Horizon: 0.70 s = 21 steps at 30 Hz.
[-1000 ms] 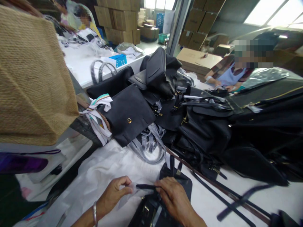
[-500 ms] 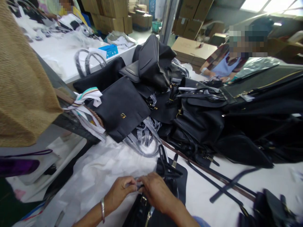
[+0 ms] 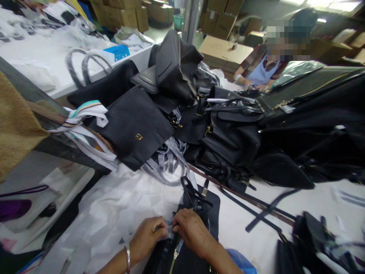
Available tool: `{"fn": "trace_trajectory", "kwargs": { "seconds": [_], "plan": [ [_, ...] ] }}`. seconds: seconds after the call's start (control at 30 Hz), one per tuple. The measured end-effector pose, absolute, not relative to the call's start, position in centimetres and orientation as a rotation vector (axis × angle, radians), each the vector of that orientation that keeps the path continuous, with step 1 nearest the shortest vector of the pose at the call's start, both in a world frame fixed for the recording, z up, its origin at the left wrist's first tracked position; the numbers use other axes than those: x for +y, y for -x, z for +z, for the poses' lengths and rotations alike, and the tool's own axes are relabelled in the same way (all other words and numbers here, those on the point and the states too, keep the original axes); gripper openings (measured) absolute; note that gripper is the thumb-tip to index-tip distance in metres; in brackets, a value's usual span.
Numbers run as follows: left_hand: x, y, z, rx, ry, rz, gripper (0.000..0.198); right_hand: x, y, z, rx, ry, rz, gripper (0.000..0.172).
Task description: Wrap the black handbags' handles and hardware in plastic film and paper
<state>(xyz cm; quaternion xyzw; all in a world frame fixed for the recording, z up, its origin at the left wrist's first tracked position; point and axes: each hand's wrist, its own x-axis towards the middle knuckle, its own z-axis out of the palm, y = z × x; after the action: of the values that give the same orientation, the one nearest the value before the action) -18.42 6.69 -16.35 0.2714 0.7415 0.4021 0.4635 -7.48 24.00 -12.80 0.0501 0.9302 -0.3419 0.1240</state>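
A black handbag (image 3: 191, 260) with a gold zipper lies on the white-covered table, directly beneath both hands. My left hand (image 3: 148, 235), with a silver bangle at its wrist, pinches a small piece of clear plastic film (image 3: 169, 228) at the bag's left edge. Close beside it, my right hand (image 3: 191, 231) is closed, its fingertips at the same film; exactly what they grip is partly hidden. Thin black straps (image 3: 196, 198) and a dark flap stick out beyond the right hand.
A heap of black bags (image 3: 228, 137) covers the table's far side. White wrapping sheets (image 3: 114, 205) lie to the left. Cloth strips (image 3: 88, 114) are tied to a post at left. More black bags (image 3: 308, 243) sit at lower right. A co-worker (image 3: 262, 72) works opposite.
The whole view has shifted, so the heap appears further left and slightly higher. My hands have drawn slightly apart, and more of the film shows between them.
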Motion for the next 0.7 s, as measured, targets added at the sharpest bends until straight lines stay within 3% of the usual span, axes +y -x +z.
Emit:
{"fn": "trace_trajectory", "kwargs": {
  "seconds": [0.13, 0.3, 0.7],
  "plan": [
    [6.3, 18.0, -16.7, 1.926, -0.782, 0.866, 0.013, 24.7, 6.3, -13.9, 2.809, -0.229, -0.748, 0.028],
    [6.2, 18.0, -16.9, 1.955, -0.855, 0.818, 0.015, 25.1, 6.2, -15.9, 2.861, -0.146, -0.354, 0.01],
    [7.8, 18.5, -16.9, 1.888, -0.747, 0.953, 0.019, 25.1, 5.4, -16.5, 2.94, -0.055, -0.372, 0.003]
  ]
}}
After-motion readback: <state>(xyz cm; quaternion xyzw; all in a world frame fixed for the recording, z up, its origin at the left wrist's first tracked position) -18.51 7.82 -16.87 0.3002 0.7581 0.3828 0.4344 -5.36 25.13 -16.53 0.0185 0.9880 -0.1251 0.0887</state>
